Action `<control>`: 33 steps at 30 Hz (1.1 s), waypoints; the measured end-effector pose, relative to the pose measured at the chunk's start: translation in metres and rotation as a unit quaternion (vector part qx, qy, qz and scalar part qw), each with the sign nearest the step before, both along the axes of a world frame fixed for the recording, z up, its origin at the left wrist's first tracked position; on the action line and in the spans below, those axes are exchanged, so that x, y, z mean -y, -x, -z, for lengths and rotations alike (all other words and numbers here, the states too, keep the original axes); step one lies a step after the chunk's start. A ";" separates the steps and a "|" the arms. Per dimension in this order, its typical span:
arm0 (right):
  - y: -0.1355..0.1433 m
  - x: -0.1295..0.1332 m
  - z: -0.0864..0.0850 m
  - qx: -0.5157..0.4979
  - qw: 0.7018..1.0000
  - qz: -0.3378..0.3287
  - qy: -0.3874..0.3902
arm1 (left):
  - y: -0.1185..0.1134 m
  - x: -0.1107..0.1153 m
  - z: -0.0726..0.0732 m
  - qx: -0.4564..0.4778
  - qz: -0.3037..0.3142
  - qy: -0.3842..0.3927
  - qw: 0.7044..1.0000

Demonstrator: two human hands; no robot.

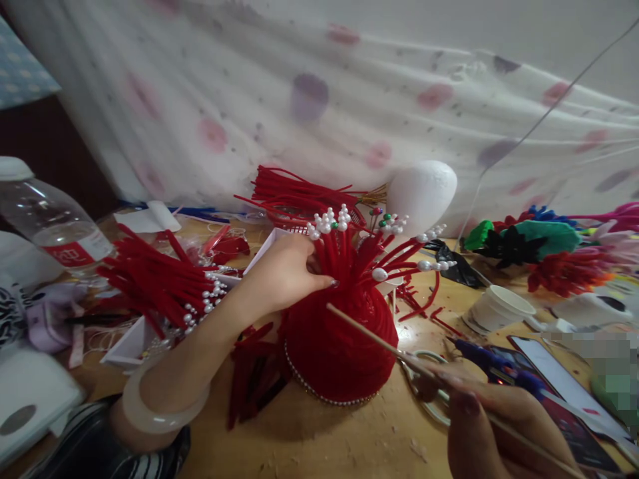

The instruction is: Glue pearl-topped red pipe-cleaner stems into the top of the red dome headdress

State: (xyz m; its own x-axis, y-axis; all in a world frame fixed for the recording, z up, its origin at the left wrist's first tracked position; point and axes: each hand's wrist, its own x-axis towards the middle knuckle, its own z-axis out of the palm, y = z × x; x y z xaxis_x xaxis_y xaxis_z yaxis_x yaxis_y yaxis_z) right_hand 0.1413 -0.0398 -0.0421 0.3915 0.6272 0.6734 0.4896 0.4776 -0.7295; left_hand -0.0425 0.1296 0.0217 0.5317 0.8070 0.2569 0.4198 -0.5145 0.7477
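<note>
A red, dome-shaped headpiece (344,339) stands on the table, with a line of small pearls along its lower edge. Red fuzzy stems (342,256) rise from its top, tipped with white pearl beads (327,223) and a few green ones. My left hand (287,273) grips the stems at their base on the left side, thumb across the front and the other fingers partly hidden behind. In my right hand (499,419) is a thin wooden stick (369,339), pinched between thumb and fingers, its tip in front of the dome.
Pearl-tipped red stems (154,279) fill a box at left, near a water bottle (54,219). Behind are a red stem bundle (304,189) and a white foam egg (422,193). Scissors (426,392), a glue gun (489,359), a phone (564,379) and a paper cup (499,309) lie right.
</note>
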 end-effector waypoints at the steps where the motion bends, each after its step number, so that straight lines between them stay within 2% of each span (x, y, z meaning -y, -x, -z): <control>1: 0.002 -0.004 0.000 -0.019 1.000 0.016 0.002 | 0.000 0.000 0.000 -0.002 -0.003 -0.003 1.000; 3: 0.003 -0.010 0.002 -0.029 0.999 0.032 0.029 | 0.000 0.000 -0.001 -0.006 -0.008 -0.006 1.000; 6: -0.002 -0.015 0.004 -0.001 0.997 0.015 0.074 | -0.001 0.000 -0.001 -0.003 -0.009 0.006 1.000; 12: -0.011 -0.021 0.000 0.034 0.996 -0.010 0.079 | -0.001 0.001 -0.002 -0.016 -0.019 0.005 1.000; 23: -0.006 -0.028 -0.003 0.024 0.996 0.018 0.079 | -0.002 0.005 -0.005 -0.018 -0.014 0.006 1.000; 33: -0.009 -0.046 -0.006 0.000 0.994 0.053 0.100 | -0.002 0.004 -0.006 -0.025 -0.009 -0.002 1.000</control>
